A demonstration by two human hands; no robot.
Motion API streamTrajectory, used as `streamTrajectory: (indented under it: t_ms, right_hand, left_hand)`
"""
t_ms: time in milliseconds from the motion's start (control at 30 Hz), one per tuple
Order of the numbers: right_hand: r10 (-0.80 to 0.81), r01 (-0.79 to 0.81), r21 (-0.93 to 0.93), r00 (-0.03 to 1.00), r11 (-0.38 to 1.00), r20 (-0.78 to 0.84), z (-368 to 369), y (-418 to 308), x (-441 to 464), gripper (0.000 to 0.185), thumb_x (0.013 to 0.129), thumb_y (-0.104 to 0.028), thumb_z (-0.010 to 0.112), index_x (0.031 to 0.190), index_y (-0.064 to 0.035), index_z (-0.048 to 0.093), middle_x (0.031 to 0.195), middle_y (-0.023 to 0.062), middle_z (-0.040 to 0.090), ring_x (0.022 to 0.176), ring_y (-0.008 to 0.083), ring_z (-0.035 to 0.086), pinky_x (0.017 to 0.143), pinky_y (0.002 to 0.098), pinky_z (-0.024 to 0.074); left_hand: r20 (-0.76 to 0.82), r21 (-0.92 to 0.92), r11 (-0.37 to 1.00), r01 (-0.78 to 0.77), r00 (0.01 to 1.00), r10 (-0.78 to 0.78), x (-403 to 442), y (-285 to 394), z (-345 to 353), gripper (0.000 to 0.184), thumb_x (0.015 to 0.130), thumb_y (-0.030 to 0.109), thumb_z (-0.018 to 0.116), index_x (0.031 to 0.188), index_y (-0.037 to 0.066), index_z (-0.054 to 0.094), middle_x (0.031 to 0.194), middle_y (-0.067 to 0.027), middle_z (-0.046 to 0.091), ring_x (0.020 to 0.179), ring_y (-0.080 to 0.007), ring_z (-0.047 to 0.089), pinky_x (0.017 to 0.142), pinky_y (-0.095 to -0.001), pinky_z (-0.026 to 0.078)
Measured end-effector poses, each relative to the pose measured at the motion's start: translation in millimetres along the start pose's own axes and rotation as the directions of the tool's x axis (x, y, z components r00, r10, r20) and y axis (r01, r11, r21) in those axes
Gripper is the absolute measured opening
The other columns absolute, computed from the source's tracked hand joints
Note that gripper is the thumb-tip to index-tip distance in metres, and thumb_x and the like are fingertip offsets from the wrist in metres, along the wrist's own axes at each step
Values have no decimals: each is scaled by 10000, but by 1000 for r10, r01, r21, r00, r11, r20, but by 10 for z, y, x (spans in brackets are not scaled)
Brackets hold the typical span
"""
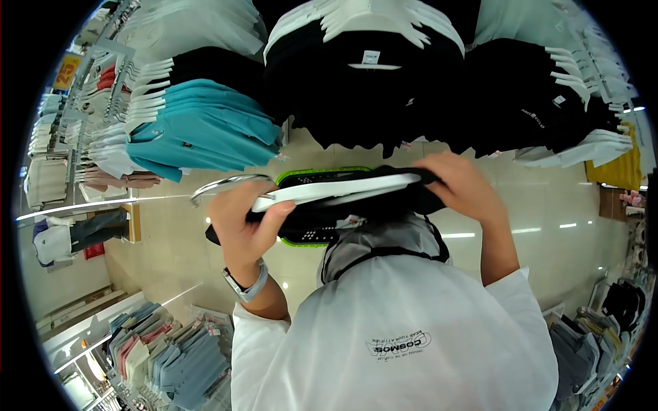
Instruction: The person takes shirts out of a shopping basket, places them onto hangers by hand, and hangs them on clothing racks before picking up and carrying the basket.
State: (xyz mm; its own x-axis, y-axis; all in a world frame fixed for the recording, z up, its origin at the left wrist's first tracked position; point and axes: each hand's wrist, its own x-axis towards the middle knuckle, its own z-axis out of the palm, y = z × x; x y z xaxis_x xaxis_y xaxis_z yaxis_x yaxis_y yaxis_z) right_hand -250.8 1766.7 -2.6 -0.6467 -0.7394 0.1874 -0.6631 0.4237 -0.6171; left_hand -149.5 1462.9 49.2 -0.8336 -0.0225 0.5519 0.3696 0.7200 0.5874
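Observation:
A white hanger (343,190) with a curved metal hook lies across the middle of the head view, in front of my chest. My left hand (248,218) is closed round the hook end of it, thumb on the white plastic. At the hanger's far end, my right hand (460,183) has its fingers pressed on a black garment (411,200). The black cloth hangs round the hanger and partly hides it. Beneath it shows a green-edged black basket (322,179), mostly covered by the garment.
Black shirts (363,89) on white hangers fill the rack ahead. Teal shirts (205,127) hang to its left, white ones (582,149) to the right. More clothes racks (171,349) stand at lower left and lower right. A mannequin (62,240) is at the left edge.

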Motion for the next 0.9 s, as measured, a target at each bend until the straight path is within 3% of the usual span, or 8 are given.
streamTrajectory:
  t_ms: [33, 67, 267, 433, 667, 767, 800, 900]
  right_hand:
    - [14, -11, -39, 996, 999, 92, -3, 54, 17, 377, 695, -21, 666, 1056, -45, 558, 993, 111, 596, 939, 314, 547, 799, 393, 444]
    - [-87, 86, -68, 996, 994, -14, 34, 49, 47, 281, 710, -42, 669, 963, -42, 547, 871, 106, 583, 834, 311, 551, 711, 385, 446]
    - [22, -24, -15, 995, 1000, -97, -72, 101, 189, 244, 756, -146, 696, 932, -43, 563, 757, 113, 574, 666, 308, 548, 580, 358, 430]
    - [197, -153, 178, 944, 972, -265, -395, 430, 306, 225, 762, -142, 709, 896, -1, 594, 703, 127, 581, 579, 242, 541, 564, 295, 434]
    - [259, -206, 211, 929, 955, -264, -681, 949, 701, 201, 795, -120, 692, 908, 17, 597, 691, 53, 596, 618, 82, 513, 585, 245, 440]
    - [217, -166, 196, 935, 966, -280, -717, 1186, 862, 185, 800, -101, 686, 928, 11, 613, 724, 30, 617, 648, 70, 528, 610, 228, 447]
    - [220, -167, 205, 935, 965, -277, -723, 1272, 882, 185, 800, -98, 686, 929, 13, 613, 728, 29, 618, 654, 69, 530, 615, 227, 447]
    - [234, -176, 223, 934, 959, -269, -714, 1467, 931, 187, 800, -92, 685, 932, 18, 612, 741, 26, 620, 671, 66, 536, 631, 222, 448]
  left_hand:
    - [-5, 3, 1000, -19, 1000, 19, 54, 11, 34, 290, 735, 288, 747, 759, 30, 616, 562, -68, 532, 451, -190, 466, 441, -266, 336]
    - [27, 28, 998, -58, 998, 57, 84, -39, 75, 300, 718, 297, 764, 779, 36, 629, 573, -66, 542, 462, -199, 488, 444, -271, 351]
    - [83, -38, 998, -58, 995, 61, 515, 3, 527, 278, 706, 267, 779, 727, 52, 603, 546, -64, 515, 421, -212, 453, 414, -274, 347]
    - [87, 27, 1000, 9, 996, -12, 868, -432, 721, 233, 868, 219, 555, 738, 30, 594, 596, -147, 551, 546, -339, 558, 494, -359, 417]
    - [-13, 175, 984, -21, 1000, 24, 1202, -1223, 1048, 300, 907, 229, 522, 705, 19, 593, 604, -162, 541, 557, -360, 531, 488, -394, 396]
    - [-20, 103, 995, -13, 1000, 15, 1302, -1392, 1189, 307, 909, 240, 520, 718, 10, 594, 631, -162, 552, 588, -358, 540, 507, -384, 410]
    - [60, 103, 992, 70, 995, -77, 1302, -1472, 1176, 289, 875, 267, 582, 769, -2, 604, 674, -162, 569, 615, -354, 554, 538, -365, 435]
    - [55, 62, 997, 35, 998, -38, 1204, -1728, 1218, 306, 812, 295, 670, 841, -5, 613, 689, -159, 579, 602, -337, 561, 558, -356, 449]
